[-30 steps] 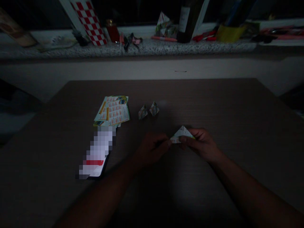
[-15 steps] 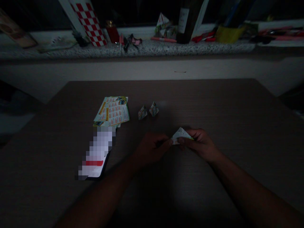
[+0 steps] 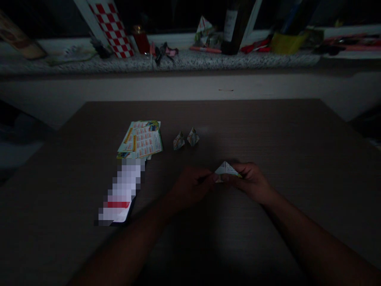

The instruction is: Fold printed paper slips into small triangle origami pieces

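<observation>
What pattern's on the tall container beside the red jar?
Red and white checks on the tall container, head view.

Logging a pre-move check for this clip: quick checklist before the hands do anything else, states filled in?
1. Right hand gripping the folded paper: ok, thumb across its lower part.
2. Left hand at the paper's left corner: ok.
3. Two small folded pieces clear of both hands: ok, they stand farther back on the table.
4. Phone clear of the left forearm: cannot tell, very close in view.
5. Light on the work: not ok, dim.
6. Crease alignment: cannot tell, too small.
</observation>
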Motion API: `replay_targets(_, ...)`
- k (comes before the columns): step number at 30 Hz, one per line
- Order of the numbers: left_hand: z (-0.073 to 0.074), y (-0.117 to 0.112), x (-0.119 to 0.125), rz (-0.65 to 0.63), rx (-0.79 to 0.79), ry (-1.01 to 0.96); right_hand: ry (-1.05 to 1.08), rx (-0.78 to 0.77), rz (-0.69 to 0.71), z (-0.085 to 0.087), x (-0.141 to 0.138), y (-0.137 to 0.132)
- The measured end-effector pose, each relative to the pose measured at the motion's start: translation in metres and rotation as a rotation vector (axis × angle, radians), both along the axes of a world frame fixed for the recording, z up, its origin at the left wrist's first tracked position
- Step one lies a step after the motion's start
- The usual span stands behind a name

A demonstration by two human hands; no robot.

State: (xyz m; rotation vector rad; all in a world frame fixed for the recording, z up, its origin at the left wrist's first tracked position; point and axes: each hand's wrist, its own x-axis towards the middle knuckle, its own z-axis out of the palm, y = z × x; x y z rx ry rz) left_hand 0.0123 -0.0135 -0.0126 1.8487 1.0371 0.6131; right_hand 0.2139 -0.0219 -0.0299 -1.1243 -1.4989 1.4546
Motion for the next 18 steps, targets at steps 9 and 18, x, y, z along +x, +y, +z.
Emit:
replay_targets(9,-0.0036,0.0024,0.0017,0.050,0.010,-0.007,-0.042,0.009,0.007,-0.0008,-0.0059,-0.0026)
replay_targets(18,-0.0004,0.0016,-0.0003,0.306,-0.013,-0.149,0.097,0.232,-0.333,-0.0053,-0.0068,-0.0001)
